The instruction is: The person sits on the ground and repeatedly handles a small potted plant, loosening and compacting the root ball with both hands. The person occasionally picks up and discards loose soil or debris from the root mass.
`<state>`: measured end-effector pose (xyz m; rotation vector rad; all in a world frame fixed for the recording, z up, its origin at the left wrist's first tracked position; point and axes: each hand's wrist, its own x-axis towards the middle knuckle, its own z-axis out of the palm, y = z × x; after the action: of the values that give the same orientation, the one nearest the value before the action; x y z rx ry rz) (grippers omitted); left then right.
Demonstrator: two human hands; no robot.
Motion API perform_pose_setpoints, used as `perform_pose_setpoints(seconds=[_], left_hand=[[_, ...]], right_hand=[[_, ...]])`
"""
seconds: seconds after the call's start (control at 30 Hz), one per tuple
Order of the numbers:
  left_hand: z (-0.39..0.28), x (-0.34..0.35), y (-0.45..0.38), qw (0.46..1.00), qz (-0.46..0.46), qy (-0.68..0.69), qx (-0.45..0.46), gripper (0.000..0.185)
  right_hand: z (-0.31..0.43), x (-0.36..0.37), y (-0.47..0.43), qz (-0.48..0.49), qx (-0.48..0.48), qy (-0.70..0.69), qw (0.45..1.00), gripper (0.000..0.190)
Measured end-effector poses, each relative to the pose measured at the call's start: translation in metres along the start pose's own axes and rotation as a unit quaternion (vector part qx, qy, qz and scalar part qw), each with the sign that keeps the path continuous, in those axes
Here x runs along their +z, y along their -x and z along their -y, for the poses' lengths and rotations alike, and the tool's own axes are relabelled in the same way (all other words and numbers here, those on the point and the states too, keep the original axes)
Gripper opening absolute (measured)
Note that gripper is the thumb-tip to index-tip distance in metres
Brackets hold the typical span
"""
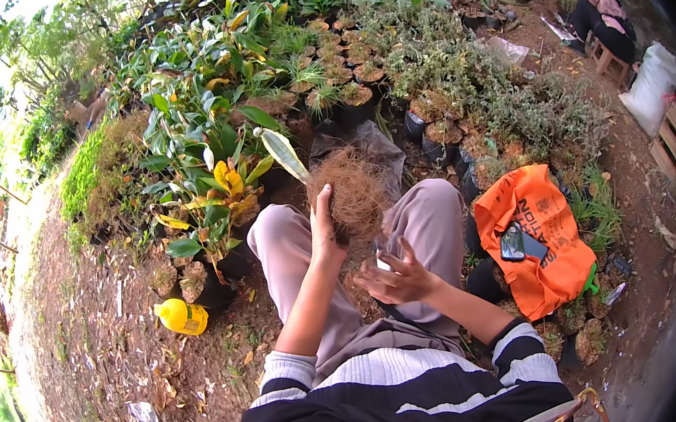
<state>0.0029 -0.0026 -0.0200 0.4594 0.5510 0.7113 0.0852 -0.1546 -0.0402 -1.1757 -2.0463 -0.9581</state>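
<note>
My left hand [328, 231] grips a round clump of brown coir-like fibre [353, 192] from its left side, thumb on top, above and between my knees. A pale green, stiff pointed leaf [283, 154] sticks up from the clump's left edge. Dark soil or a dark surface shows beneath the clump by my palm. Just below and to the right is my right hand [398, 274], fingers apart and loosely bent, clear of the fibre. A small white thing [383, 262] shows behind those fingers; whether they touch it is unclear.
Crumpled dark plastic sheeting [384, 149] lies beyond my knees, among potted plants [356, 93]. Left, a yellow bottle [181, 317] rests on littered soil. Right, an orange bag [531, 207] carries a phone [512, 243]. Another person [602, 9] sits farther off, near a white sack [652, 87].
</note>
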Motion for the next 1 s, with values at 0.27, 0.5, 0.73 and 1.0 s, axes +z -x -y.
perform_pose_setpoints(seconds=[0.27,0.5,0.73,1.0], left_hand=[[0.009,0.012,0.023,1.0,-0.008,0.006,-0.02,0.037],[0.003,0.017,0.024,0.996,0.064,0.066,0.022,0.039],[0.006,0.005,0.008,0.994,0.051,0.093,-0.005,0.041],[0.007,-0.009,0.002,0.995,0.02,0.092,0.039,0.035]], right_hand=[[-0.039,0.021,-0.034,-0.044,0.227,-0.091,0.969,0.045],[-0.035,-0.007,-0.047,-0.014,0.318,-0.107,0.942,0.016],[-0.028,-0.016,-0.046,-0.011,0.239,-0.09,0.967,0.012],[-0.029,-0.029,-0.043,0.009,0.252,-0.136,0.958,0.02]])
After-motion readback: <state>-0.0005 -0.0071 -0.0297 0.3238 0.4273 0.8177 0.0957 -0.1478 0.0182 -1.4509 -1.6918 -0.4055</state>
